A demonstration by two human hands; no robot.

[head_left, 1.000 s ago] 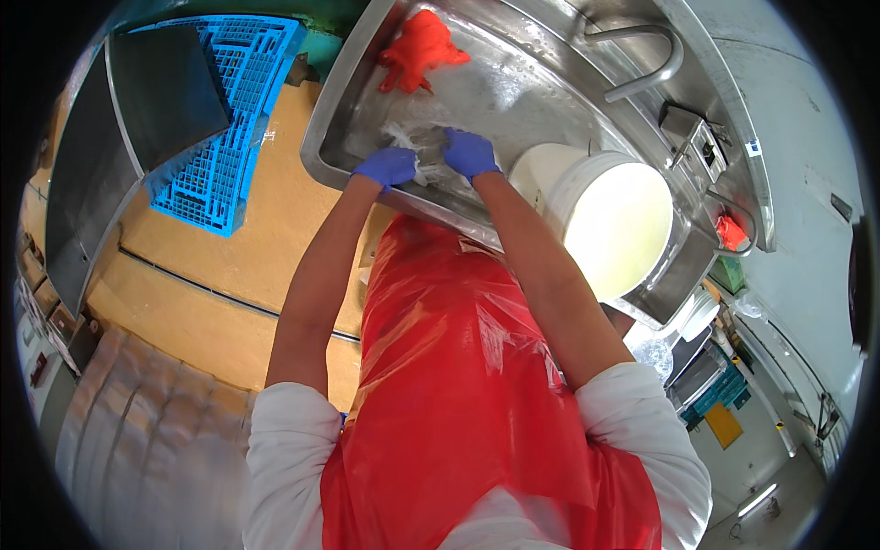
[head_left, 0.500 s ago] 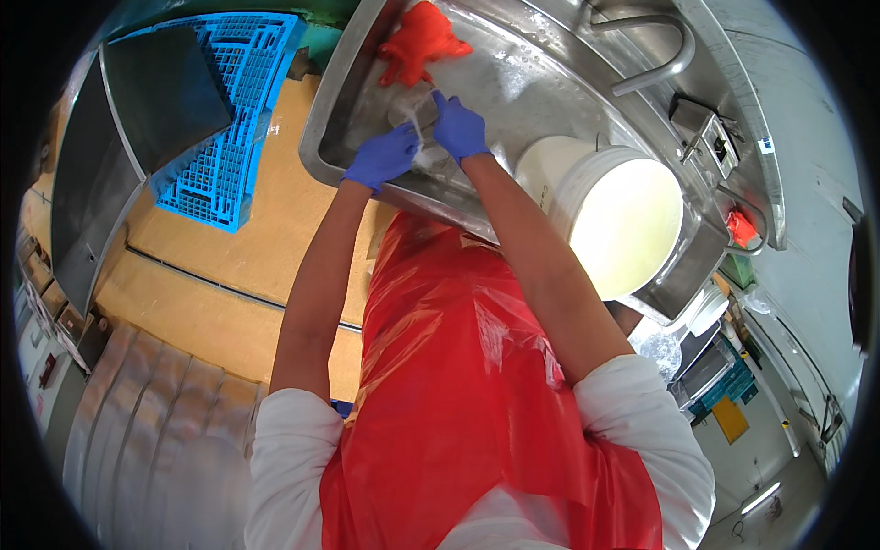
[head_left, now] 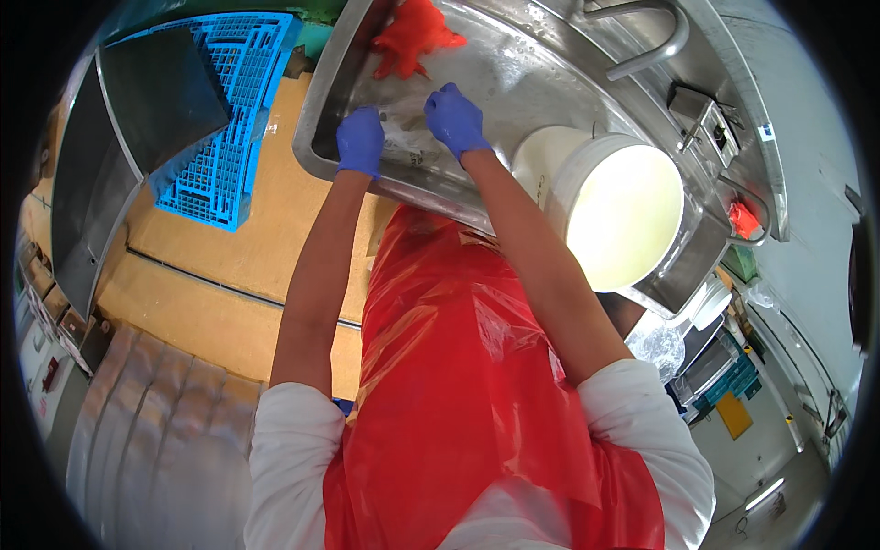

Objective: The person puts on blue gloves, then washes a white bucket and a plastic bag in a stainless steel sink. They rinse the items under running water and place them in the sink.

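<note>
My left hand [head_left: 361,142] and my right hand [head_left: 455,120], both in blue gloves, are over the near left part of a steel sink [head_left: 316,137]. The fingers of both are curled closed. Thin clear plastic film [head_left: 408,142] spans the gap between them, its edges hard to make out against the wet metal. Just beyond my hands, an orange-red rubber glove [head_left: 417,38] lies crumpled in the basin. A white bucket [head_left: 587,183], pale inside, stands to the right of my right forearm.
A steel tap [head_left: 674,50] curves over the sink's far right side. Left of the sink a blue plastic pallet [head_left: 225,174] rests on the tan floor [head_left: 197,266], beside a dark metal panel [head_left: 165,101]. Another orange-red item [head_left: 742,219] sits at the far right.
My hands have moved apart, the left one leftward and up, the right slightly down. The clear plastic, bunched between them before, is now spread wider and lower.
</note>
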